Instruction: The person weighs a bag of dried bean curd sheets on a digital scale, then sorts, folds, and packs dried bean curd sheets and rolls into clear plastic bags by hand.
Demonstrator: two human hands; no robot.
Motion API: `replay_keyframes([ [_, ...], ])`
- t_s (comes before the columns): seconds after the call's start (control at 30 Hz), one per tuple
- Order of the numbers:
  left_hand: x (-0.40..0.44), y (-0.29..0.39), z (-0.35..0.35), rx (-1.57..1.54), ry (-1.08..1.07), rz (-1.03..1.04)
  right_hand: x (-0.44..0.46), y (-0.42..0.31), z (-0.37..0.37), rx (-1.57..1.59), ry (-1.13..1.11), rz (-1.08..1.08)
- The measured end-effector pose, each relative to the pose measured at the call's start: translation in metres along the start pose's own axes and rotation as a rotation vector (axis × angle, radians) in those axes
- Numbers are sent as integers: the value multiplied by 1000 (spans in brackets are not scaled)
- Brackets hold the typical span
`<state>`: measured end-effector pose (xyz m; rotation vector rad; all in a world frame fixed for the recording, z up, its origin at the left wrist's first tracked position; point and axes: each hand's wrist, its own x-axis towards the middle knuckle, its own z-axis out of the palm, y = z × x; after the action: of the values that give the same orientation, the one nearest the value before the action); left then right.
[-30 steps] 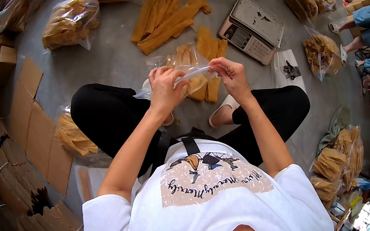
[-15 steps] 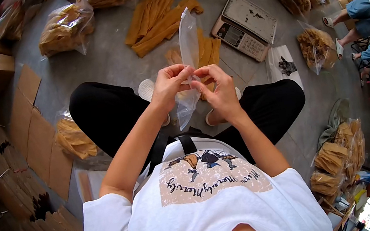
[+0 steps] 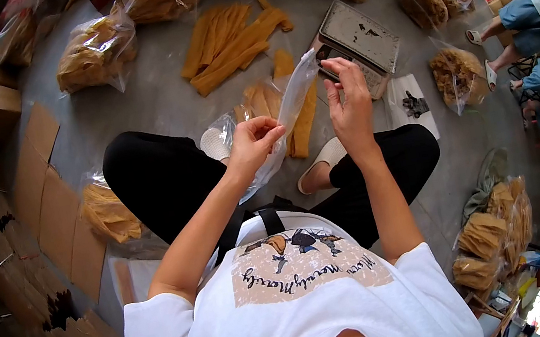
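My left hand [image 3: 255, 144] pinches the edge of a clear plastic bag [image 3: 299, 92] between thumb and fingers. The bag hangs slantwise above the floor between my legs, its upper corner reaching up and to the right. Beside that corner, my right hand [image 3: 349, 101] is open, with thumb and fingers apart and nothing visible in it. Partly behind the bag lie yellowish-brown dried strips [image 3: 299, 131], some seen through its plastic. A larger pile of such strips [image 3: 228, 43] rests on the floor further ahead.
A digital scale [image 3: 360, 35] stands ahead on the right, its keypad partly hidden by my right hand. Filled bags [image 3: 95, 53] line the far floor. Flattened cardboard [image 3: 56, 211] lies on the left. A white packet with black items [image 3: 414, 103] is at the right. Two people [image 3: 530, 18] are further right.
My right hand has let go of the bag and moved right, fingers opening. My left hand keeps its hold; the bag has swung to a slant and spread lower down.
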<state>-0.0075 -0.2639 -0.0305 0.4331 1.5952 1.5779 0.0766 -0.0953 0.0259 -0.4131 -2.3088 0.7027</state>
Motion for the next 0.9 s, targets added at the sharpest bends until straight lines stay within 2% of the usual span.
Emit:
replay_keyframes([
  [0.03, -1, -3, -1, 0, -5, 1, 8, 3, -2, -4, 3, 1],
  [0.1, -6, -8, -3, 238, 14, 220, 21, 8, -7, -206, -78, -197],
  [0.13, -10, -9, -5, 238, 13, 218, 22, 14, -6, -145, -151, -199],
  [0.17, -16, -3, -8, 393, 20, 240, 20, 14, -9, -144, -153, -197],
  [0.2, -22, 5, -9, 547, 29, 260, 17, 12, -12, -118, -231, -111],
  [0.23, -27, 14, -7, 547, 36, 256, 14, 9, -14, -90, -309, -28],
  [0.27, -31, 24, -2, 715, 227, 497, 10, 3, -16, -84, -313, -35],
  [0.33, -33, 40, 7, 882, 431, 727, -4, -13, -22, 37, -384, -93],
  [0.43, -35, 47, 11, 842, 344, 895, -22, -37, -21, 52, -487, -174],
  [0.5, -38, 37, 9, 855, 30, 786, -30, -33, -21, 129, -487, -103],
  [0.53, -39, 34, 10, 904, 18, 792, -33, -31, -21, 203, -490, -26],
  [0.67, -37, 30, 9, 897, 21, 840, -42, -31, -20, 211, -467, -61],
  [0.77, -38, 27, 12, 935, 40, 776, -44, -33, -15, 241, -423, -22],
  [0.9, -35, 35, 15, 905, 97, 773, -40, -41, -11, 173, -286, -18],
])
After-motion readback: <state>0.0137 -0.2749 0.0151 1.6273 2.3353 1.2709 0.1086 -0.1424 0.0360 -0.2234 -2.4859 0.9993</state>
